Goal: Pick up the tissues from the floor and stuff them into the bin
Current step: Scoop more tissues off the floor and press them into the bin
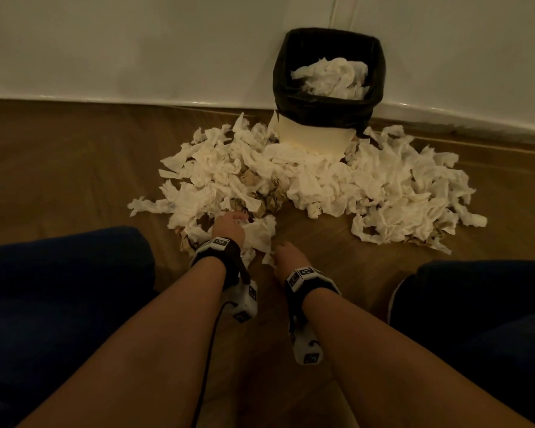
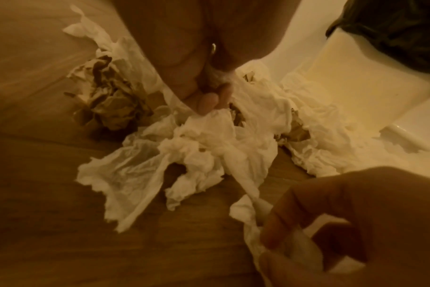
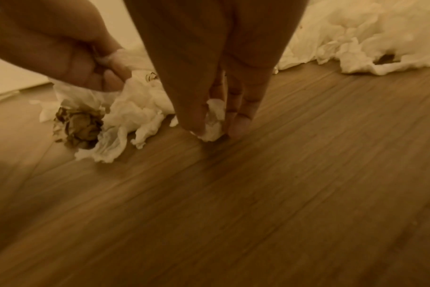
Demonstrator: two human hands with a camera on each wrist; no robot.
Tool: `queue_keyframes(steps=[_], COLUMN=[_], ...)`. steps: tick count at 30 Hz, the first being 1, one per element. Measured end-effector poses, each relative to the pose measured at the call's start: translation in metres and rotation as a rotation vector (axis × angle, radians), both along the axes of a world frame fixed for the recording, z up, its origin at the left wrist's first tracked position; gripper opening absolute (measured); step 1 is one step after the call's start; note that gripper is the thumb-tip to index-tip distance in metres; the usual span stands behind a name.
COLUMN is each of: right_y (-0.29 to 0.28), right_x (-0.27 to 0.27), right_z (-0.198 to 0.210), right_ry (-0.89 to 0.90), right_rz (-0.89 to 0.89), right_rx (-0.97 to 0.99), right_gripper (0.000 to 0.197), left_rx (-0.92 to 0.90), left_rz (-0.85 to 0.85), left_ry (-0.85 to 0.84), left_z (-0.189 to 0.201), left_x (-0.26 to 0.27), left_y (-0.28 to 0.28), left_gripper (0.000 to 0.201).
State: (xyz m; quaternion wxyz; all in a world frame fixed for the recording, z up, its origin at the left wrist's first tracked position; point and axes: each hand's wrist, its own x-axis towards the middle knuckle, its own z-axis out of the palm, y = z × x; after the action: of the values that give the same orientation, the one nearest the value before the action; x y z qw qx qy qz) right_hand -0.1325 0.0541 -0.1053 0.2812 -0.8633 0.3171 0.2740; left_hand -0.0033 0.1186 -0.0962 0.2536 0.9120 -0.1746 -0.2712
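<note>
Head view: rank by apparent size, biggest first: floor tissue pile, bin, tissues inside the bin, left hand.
1. floor tissue pile
2. bin
3. tissues inside the bin
4. left hand, though it sits nearer the camera than the bin, so the ranking of the last two is unsure.

A home room: wood-plank floor point(image 1: 74, 168), white skirting board point(image 1: 136, 100), lined bin point(image 1: 328, 97).

Floor point(image 1: 74, 168) wood-grain planks, low sheen; tissues point(image 1: 383, 186) soft crinkled white paper, brown crumpled paper point(image 2: 111, 108) mixed in; bin point(image 1: 314, 139) smooth matt cream plastic, liner point(image 1: 328, 109) glossy wrinkled black film.
</note>
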Motion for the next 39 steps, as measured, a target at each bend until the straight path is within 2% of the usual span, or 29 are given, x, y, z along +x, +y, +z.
queue_keyframes(steps=[2,4,6,8,11,15,20,24,26,31,36,39], right_y=[-0.001,-0.002,-0.002,-0.003,-0.002,-0.004,-0.015,-0.028,-0.035,-0.047,-0.066,-0.083], right_x=[0.001,-0.001,-0.005,-0.01,-0.016,-0.018,-0.017,-0.015,-0.016,-0.014,-0.007,-0.004], right_z=[-0.001,-0.002,-0.005,-0.008,-0.01,-0.009,0.003,0.016,0.021,0.048,0.098,0.141], right_ry=[-0.001,-0.014,-0.024,0.005,0.037,0.066,-0.001,-0.034,-0.087,-0.205,-0.328,-0.38], right_rz=[-0.031,-0.086,-0.131,-0.113,-0.115,-0.139,-0.213,-0.333,-0.402,-0.439,-0.444,-0.44], right_rx=[0.002,0.022,0.052,0.058,0.033,-0.018,-0.031,0.03,0.071,0.073,0.003,-0.086], right_gripper=[0.029,0.03,0.035,0.043,0.037,0.029,0.035,0.031,0.028,0.031,0.03,0.037], left_rx=[0.026,0.03,0.089,0.203,0.243,0.296,0.149,-0.071,-0.107,-0.021,0.196,0.183], left_rz=[-0.007,0.008,-0.089,-0.245,-0.308,-0.293,-0.279,-0.164,-0.128,-0.037,-0.163,-0.186], left_ry=[0.039,0.107,0.092,-0.005,-0.068,-0.16,-0.141,-0.124,-0.077,-0.021,-0.171,-0.238], left_z=[0.0,-0.003,-0.008,-0.015,-0.015,-0.009,0.008,0.022,0.03,0.054,0.096,0.135], left_x=[-0.003,-0.003,-0.002,0.0,-0.001,0.001,0.003,-0.002,-0.003,-0.007,-0.013,-0.016], left_y=[-0.003,-0.002,0.0,0.003,0.004,0.003,-0.008,-0.013,-0.017,-0.03,-0.042,-0.056], left_gripper=[0.031,0.048,0.06,0.052,0.028,0.033,0.03,0.04,0.048,0.058,0.049,0.044])
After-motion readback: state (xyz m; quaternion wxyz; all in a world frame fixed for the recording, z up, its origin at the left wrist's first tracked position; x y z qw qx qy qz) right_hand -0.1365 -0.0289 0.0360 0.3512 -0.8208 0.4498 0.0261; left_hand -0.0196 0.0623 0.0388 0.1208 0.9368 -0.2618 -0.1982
